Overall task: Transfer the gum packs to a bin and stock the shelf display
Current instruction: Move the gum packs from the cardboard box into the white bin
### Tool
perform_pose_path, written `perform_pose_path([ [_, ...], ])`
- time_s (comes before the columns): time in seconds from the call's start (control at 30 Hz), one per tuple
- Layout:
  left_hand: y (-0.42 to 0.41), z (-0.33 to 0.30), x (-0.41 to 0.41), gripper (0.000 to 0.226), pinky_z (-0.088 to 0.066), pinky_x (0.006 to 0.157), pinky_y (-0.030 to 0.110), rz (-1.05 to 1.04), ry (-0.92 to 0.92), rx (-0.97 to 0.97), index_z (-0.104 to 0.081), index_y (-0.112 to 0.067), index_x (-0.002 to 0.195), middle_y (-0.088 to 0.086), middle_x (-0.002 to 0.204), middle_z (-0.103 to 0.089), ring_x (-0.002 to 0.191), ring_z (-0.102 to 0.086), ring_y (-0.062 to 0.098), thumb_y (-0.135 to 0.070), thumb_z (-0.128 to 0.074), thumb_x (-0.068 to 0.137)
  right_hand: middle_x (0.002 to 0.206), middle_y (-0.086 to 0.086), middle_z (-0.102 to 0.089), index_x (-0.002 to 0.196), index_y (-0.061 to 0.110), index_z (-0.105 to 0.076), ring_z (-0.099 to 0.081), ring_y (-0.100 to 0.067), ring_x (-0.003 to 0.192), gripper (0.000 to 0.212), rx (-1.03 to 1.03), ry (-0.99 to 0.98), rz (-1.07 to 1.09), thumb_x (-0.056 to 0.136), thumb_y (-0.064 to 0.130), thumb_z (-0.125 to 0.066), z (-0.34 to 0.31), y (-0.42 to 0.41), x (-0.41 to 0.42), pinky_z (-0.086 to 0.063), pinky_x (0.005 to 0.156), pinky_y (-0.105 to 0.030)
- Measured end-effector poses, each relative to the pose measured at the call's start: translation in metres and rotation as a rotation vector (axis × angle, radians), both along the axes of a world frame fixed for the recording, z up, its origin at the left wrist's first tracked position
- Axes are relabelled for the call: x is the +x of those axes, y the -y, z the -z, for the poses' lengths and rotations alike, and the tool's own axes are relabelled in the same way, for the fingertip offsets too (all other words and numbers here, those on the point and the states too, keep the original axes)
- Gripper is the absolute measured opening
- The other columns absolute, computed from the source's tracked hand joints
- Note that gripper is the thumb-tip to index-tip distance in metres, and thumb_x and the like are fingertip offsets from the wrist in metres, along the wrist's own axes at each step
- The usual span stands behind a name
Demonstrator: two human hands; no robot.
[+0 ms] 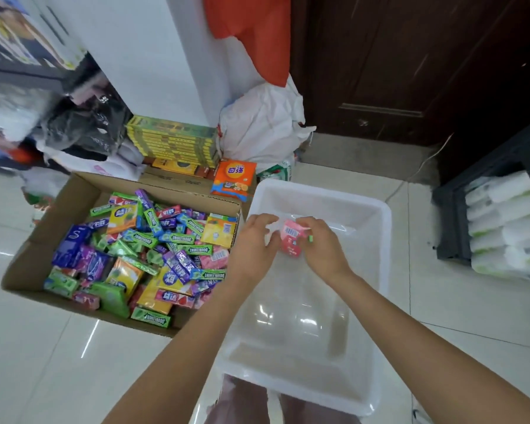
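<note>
A cardboard box (31, 255) on the floor at the left is full of mixed gum packs (153, 249) in green, purple, yellow and pink. To its right stands a white plastic bin (377, 258), with nothing lying on its floor. Both my hands are over the far half of the bin. My right hand (322, 249) grips a pink gum pack (292, 241) with a barcode label facing up. My left hand (254, 243) touches the pack's left side with curled fingers.
Stacked yellow-green flat boxes (172, 139) and an orange packet (234, 179) lie behind the cardboard box. A white plastic bag (263, 127) leans against the wall. A dark wooden door (410, 62) is behind the bin. A black crate of white-wrapped rolls (502, 228) stands at the right.
</note>
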State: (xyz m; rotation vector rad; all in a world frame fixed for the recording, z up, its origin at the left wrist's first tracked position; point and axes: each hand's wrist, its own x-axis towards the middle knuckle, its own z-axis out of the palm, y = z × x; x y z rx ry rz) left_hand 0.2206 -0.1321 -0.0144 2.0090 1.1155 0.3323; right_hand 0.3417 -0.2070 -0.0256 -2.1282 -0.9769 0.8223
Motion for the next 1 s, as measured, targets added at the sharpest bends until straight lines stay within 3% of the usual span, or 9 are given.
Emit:
perform_pose_path([
  [0.03, -0.006, -0.005, -0.014, 0.029, -0.036, 0.073, 0.014, -0.017, 0.015, 0.044, -0.058, -0.012, 0.120, 0.003, 0.119, -0.055, 0.097, -0.059, 0.015, -0.013, -0.054, 0.092, 0.118, -0.012, -0.055, 0.122, 0.006, -0.056, -0.055, -0.021, 0.105, 0.037, 0.039, -0.004, -0.027, 0.086, -0.003, -0.050, -0.008, -0.008, -0.011, -0.041, 0.083, -0.011],
  [0.1, -0.020, -0.012, -0.046, 0.026, -0.041, 0.079, 0.023, -0.076, 0.011, 0.093, -0.059, -0.013, 0.117, 0.003, 0.115, -0.057, 0.098, -0.058, 0.018, -0.014, -0.054, 0.091, 0.117, -0.009, -0.056, 0.119, 0.007, -0.058, -0.056, -0.018, 0.100, 0.035, 0.105, 0.003, -0.083, 0.087, -0.001, -0.050, -0.018, -0.028, -0.035, -0.046, 0.086, -0.020],
  [0.2, -0.042, -0.016, -0.094, 0.028, -0.046, 0.086, 0.033, -0.201, -0.057, 0.069, -0.057, -0.013, 0.121, 0.005, 0.120, -0.055, 0.106, -0.054, 0.020, -0.017, -0.052, 0.094, 0.118, -0.007, -0.057, 0.119, 0.008, -0.058, -0.052, -0.011, 0.096, 0.030, 0.162, -0.004, -0.180, 0.091, 0.002, -0.049, -0.028, -0.058, -0.070, -0.042, 0.085, -0.021],
  [0.4, -0.099, -0.002, -0.188, 0.035, -0.043, 0.095, 0.037, -0.323, -0.178, 0.033, -0.052, -0.012, 0.127, 0.008, 0.130, -0.051, 0.119, -0.047, 0.023, -0.019, -0.055, 0.093, 0.127, -0.005, -0.053, 0.129, 0.012, -0.050, -0.053, -0.018, 0.114, 0.035, 0.088, 0.014, -0.370, 0.094, 0.012, -0.050, -0.013, -0.118, -0.147, -0.043, 0.095, -0.031],
  [0.53, -0.135, 0.015, -0.229, 0.043, -0.042, 0.096, 0.041, -0.313, -0.229, 0.011, -0.048, -0.012, 0.132, 0.011, 0.132, -0.048, 0.122, -0.045, 0.028, -0.018, -0.058, 0.090, 0.150, -0.006, -0.033, 0.144, 0.015, -0.032, -0.030, -0.021, 0.139, 0.052, -0.067, 0.054, -0.477, 0.096, 0.021, -0.051, 0.006, -0.153, -0.181, -0.028, 0.113, -0.036],
  [0.7, -0.178, 0.040, -0.253, 0.064, -0.024, 0.113, 0.041, -0.169, -0.340, -0.076, -0.027, -0.015, 0.146, 0.006, 0.154, -0.023, 0.141, -0.020, 0.026, -0.027, -0.057, 0.092, 0.158, 0.002, -0.007, 0.151, 0.024, -0.013, -0.010, -0.018, 0.145, 0.071, -0.165, 0.083, -0.558, 0.094, 0.030, -0.055, 0.026, -0.190, -0.207, -0.019, 0.114, -0.035],
  [0.8, -0.196, 0.053, -0.256, 0.071, -0.021, 0.115, 0.042, -0.099, -0.347, -0.100, -0.019, -0.019, 0.149, 0.003, 0.158, -0.010, 0.145, -0.011, 0.025, -0.029, -0.058, 0.091, 0.159, 0.003, 0.003, 0.151, 0.026, -0.005, 0.005, -0.014, 0.146, 0.077, -0.237, 0.118, -0.563, 0.093, 0.034, -0.055, 0.038, -0.207, -0.214, -0.016, 0.116, -0.038],
  [0.9, -0.206, 0.065, -0.257, 0.069, -0.025, 0.112, 0.042, -0.069, -0.332, -0.130, -0.018, -0.021, 0.150, 0.004, 0.158, -0.009, 0.144, -0.012, 0.026, -0.033, -0.055, 0.093, 0.159, -0.001, -0.006, 0.151, 0.025, -0.006, 0.001, -0.018, 0.146, 0.079, -0.294, 0.182, -0.551, 0.091, 0.042, -0.055, 0.046, -0.217, -0.218, -0.019, 0.116, -0.040],
  [1.0, -0.215, 0.078, -0.255, 0.064, -0.039, 0.103, 0.044, -0.137, -0.303, -0.155, -0.029, -0.018, 0.146, 0.013, 0.149, -0.032, 0.134, -0.033, 0.030, -0.039, -0.055, 0.091, 0.148, -0.006, -0.031, 0.150, 0.020, -0.018, -0.024, -0.025, 0.138, 0.079, -0.277, 0.321, -0.524, 0.087, 0.048, -0.057, 0.048, -0.219, -0.219, -0.027, 0.111, -0.037],
])
